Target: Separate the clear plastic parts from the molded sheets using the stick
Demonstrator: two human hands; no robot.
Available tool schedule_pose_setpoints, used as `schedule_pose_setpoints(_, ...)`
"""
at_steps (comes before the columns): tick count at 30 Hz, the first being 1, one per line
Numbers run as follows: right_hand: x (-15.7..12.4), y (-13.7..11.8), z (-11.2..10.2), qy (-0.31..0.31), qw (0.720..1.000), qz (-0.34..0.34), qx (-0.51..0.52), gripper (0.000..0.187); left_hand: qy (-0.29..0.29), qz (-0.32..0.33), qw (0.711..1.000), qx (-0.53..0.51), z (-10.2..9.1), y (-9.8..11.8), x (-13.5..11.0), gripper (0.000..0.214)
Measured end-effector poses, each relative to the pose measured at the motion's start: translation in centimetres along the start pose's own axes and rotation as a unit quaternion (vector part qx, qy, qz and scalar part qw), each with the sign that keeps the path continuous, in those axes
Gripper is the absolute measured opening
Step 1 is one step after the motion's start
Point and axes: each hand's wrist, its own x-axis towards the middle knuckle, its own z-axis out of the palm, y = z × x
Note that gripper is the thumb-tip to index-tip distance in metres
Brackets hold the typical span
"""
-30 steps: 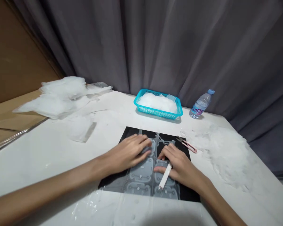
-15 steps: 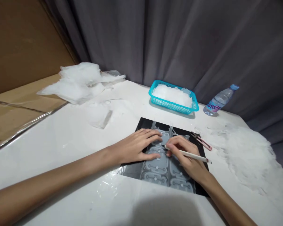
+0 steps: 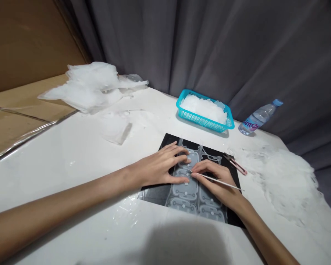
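Tool (image 3: 220,181) — long axis aslant, tip left

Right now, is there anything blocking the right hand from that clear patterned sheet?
Nothing visible. The right hand holds a pen-like tool with its tip at the clear patterned sheet. The left hand lies beside the tip, not between, and the snips sit off to the side.
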Motion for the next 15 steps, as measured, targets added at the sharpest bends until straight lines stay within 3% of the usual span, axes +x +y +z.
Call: schedule_pose_setpoints(15, -0.28, -0.09, 0.18, -0.016, 0.998, -0.039, -0.055, 0.006, -0.022, -0.039, 0.999, -0.001, -0.49, 0.46, 0.28, 0.064)
